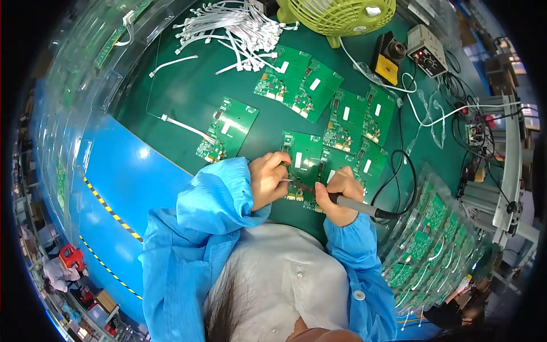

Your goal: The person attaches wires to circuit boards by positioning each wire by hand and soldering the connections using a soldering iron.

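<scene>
My right hand [340,196] is closed around the grey handle of a soldering iron [360,206], its tip pointing left over a green circuit board [306,149]. Fingers pinched, my left hand [269,178] holds what looks like a thin strand of solder wire [287,180] close to the iron's tip. The exact contact point is too small to make out. Under and beside my right hand lie more green boards [367,165]. To the left, another circuit board [232,126] has a white connector cable [188,126] lying across its edge.
A pile of white cables [233,31] lies at the back, near a green fan [342,17]. Back right stand an iron holder with yellow sponge [388,69] and a soldering station [427,54]. Black cord [407,165] loops at right. Clear trays [433,239] of boards sit right.
</scene>
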The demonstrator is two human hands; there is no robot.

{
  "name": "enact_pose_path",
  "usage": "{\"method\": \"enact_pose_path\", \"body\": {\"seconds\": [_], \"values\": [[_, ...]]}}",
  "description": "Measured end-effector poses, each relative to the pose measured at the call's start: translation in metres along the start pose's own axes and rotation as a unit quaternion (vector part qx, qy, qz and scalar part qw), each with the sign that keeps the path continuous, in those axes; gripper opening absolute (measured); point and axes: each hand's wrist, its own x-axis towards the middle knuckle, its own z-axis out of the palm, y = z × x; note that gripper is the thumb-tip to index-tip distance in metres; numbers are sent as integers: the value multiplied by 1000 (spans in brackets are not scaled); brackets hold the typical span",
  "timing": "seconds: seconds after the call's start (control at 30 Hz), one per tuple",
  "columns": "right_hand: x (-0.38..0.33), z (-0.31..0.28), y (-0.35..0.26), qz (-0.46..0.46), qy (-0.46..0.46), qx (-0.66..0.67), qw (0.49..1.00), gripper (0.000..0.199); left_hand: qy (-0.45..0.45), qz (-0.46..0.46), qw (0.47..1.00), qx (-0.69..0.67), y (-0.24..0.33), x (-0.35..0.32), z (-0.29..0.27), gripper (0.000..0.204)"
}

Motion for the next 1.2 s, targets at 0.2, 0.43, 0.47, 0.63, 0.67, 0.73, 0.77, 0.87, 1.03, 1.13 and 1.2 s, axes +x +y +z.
{"method": "enact_pose_path", "body": {"seconds": [0.2, 0.43, 0.47, 0.63, 0.67, 0.73, 0.77, 0.87, 1.03, 1.13, 1.2], "values": [[0, 0, 1, -15, -4, -4, 1000, 26, 8, 2, 1000, 11, 2, 1, 0, 4], [-2, -6, 3, -32, -7, 3, 999, 25, 15, -6, 1000, 21, 5, 1, 1, 5], [-2, -8, 3, -31, -7, 3, 999, 25, 15, -5, 1000, 21, 5, 1, 1, 5], [-3, -19, 2, 19, 66, 47, 997, 25, 16, 5, 1000, 19, 4, 2, 0, 7], [-4, -20, 2, 23, 85, 53, 995, 25, 11, 5, 1000, 21, 5, 2, 0, 6], [-4, -21, 3, 32, 122, 66, 990, 25, 0, 5, 1000, 26, 5, 3, -3, 6], [-5, -21, 3, 36, 140, 72, 987, 25, -6, 5, 1000, 28, 5, 3, -4, 5], [-7, -22, 4, 46, 153, 74, 984, 26, -34, -5, 999, 4, 3, 2, -9, 6], [-9, -21, 3, 65, 164, 71, 982, 26, -77, -49, 993, -71, 1, 3, -21, 8], [-9, -20, 3, 74, 162, 65, 982, 25, -93, -82, 985, -123, 2, 4, -25, 10], [-9, -19, 3, 75, 159, 62, 982, 25, -87, -100, 984, -119, 1, 3, -25, 12]]}}
